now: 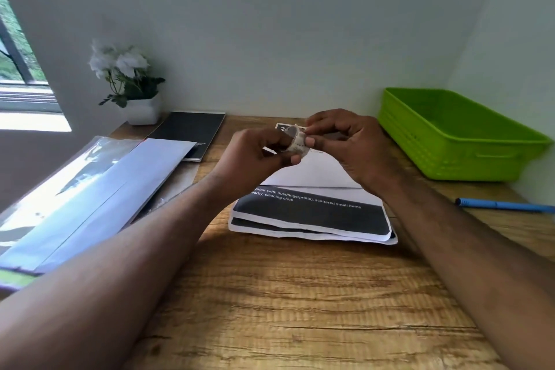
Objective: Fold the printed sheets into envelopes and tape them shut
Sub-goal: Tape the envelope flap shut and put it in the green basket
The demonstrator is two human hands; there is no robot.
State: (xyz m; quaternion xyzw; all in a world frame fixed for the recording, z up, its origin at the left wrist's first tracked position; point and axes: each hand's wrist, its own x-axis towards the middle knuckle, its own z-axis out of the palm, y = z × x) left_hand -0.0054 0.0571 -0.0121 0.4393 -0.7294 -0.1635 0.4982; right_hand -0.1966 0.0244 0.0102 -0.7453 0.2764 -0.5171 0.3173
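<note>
Wooden desk [300,309] against a pale wall, seen from above. Left hand [255,153]: raised over the desk, fingers curled around a small tape roll [295,141], roll held near the fingertips. Right hand [351,144]: beside it, thumb and forefinger pinched at the roll's edge, other fingers loosely bent. Sheets [312,213]: printed, folded, stacked on the desk directly beneath both hands, black band with white text facing up. Green bin [450,141]: right rear corner. Blue pen [504,205]: right of the sheets, apart. Plastic folder [90,189]: left edge, under the left forearm. Black notebook [189,132]: behind it. Potted plant [129,84]: rear left, white flowers.
</note>
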